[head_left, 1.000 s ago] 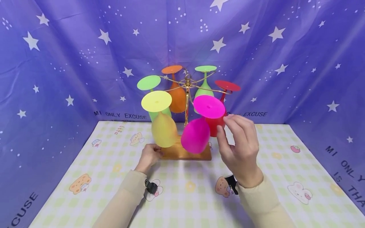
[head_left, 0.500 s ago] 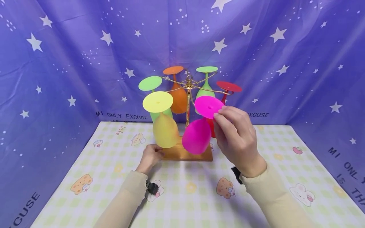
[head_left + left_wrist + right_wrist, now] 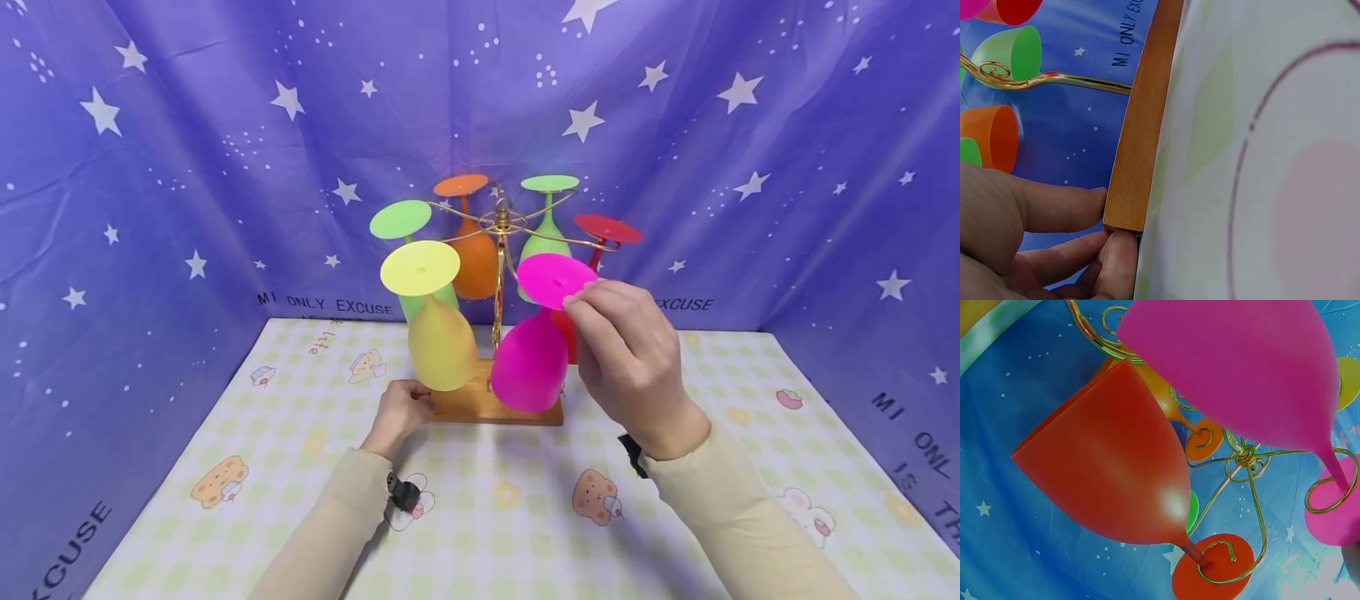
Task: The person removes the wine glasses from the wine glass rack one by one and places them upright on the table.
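Observation:
In the head view my right hand (image 3: 633, 367) pinches the edge of the round foot of a magenta goblet (image 3: 528, 362), which hangs upside down. Its stem sits in a curled hook of a gold metal glass rack (image 3: 501, 223), as the right wrist view shows. At the left end of the rack's wooden base (image 3: 468, 406), my left hand (image 3: 397, 414) grips the corner. The left wrist view has the thumb (image 3: 1063, 206) on the base's upper face and fingers curled at its end. A red goblet (image 3: 1116, 469) hangs beside the magenta one, partly hidden by my right hand in the head view.
Also hanging upside down are a yellow goblet (image 3: 441, 346), an orange goblet (image 3: 476, 262) and two light green goblets. The rack stands on a checked tablecloth (image 3: 300, 500) with cartoon prints. A purple star-patterned curtain (image 3: 225, 183) surrounds the table's back and sides.
My right hand has moved from beside the red goblet to the magenta goblet's foot and taken hold. The magenta bowl has swung slightly right. My left hand keeps its grip on the base.

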`<state>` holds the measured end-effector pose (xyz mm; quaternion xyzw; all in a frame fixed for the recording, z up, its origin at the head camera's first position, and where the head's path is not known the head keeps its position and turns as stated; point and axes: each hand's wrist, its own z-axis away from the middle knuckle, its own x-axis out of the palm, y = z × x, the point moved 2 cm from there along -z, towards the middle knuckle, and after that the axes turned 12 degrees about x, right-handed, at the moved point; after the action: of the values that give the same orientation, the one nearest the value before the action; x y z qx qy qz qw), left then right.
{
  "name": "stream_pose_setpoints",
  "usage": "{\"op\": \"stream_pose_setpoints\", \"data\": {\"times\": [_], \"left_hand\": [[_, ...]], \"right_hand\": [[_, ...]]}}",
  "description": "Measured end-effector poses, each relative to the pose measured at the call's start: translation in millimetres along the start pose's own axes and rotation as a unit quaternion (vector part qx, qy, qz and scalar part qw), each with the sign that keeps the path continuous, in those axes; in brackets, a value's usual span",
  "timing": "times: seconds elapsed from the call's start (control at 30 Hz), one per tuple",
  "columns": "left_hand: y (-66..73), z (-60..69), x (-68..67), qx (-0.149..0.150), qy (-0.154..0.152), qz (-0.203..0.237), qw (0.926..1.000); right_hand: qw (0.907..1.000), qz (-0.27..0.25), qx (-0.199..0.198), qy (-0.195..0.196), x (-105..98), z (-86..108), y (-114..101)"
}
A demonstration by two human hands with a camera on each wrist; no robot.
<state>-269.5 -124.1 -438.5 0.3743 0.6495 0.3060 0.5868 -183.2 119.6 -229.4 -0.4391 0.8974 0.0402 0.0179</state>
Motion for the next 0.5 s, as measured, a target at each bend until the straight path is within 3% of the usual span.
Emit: {"op": "stream_pose_setpoints", "data": {"times": [0.5], "left_hand": [[3.0, 2.3, -0.9, -0.007, 0.008, 0.017, 0.9998]], "right_hand": [[0.9992, -0.032, 0.010, 0.022, 3.5, -0.9, 5.5]]}}
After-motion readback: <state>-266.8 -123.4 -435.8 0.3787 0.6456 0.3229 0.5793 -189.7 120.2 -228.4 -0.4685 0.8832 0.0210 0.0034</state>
